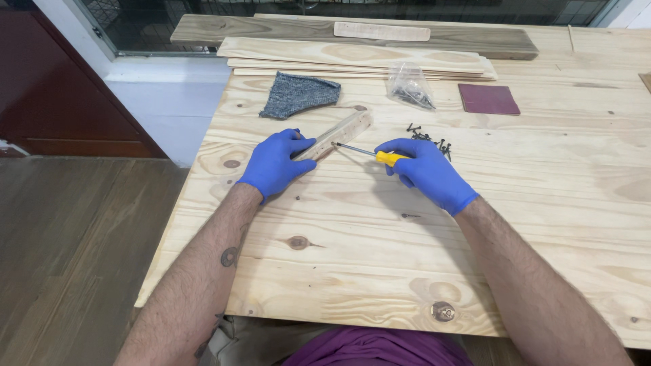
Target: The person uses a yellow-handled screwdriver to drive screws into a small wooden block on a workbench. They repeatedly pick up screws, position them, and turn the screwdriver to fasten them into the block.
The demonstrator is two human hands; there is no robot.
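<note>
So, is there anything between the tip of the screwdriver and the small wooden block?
Nothing visible. The right hand holds the screwdriver, and its tip already reaches the side of the wooden block that the left hand steadies. The loose screws lie behind the right hand, off that line.

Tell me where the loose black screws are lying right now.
In the head view, the loose black screws lie on the wooden tabletop just beyond the right hand, right of the small wood block and below the clear bag of screws.
</note>
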